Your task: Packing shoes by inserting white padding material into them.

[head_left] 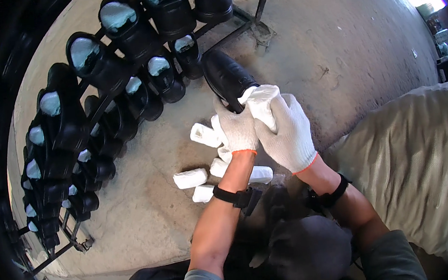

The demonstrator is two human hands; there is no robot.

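Observation:
A black shoe (226,74) points away from me, tilted toward the upper left, its opening near my hands. My left hand (236,129), in a white knit glove with an orange cuff, is closed around the heel end of the shoe. In the matching glove, my right hand (290,134) grips a white wrapped wad (264,102) at the shoe's opening. How far the wad reaches inside is hidden. On the floor beside and below my left hand lie several more white wads (190,178), some partly covered by my left arm.
To the left stands a dark metal rack (231,37) holding rows of black shoes (102,70) with pale stuffing in their openings. A large beige woven sack (404,161) lies at the right on the concrete floor (354,48).

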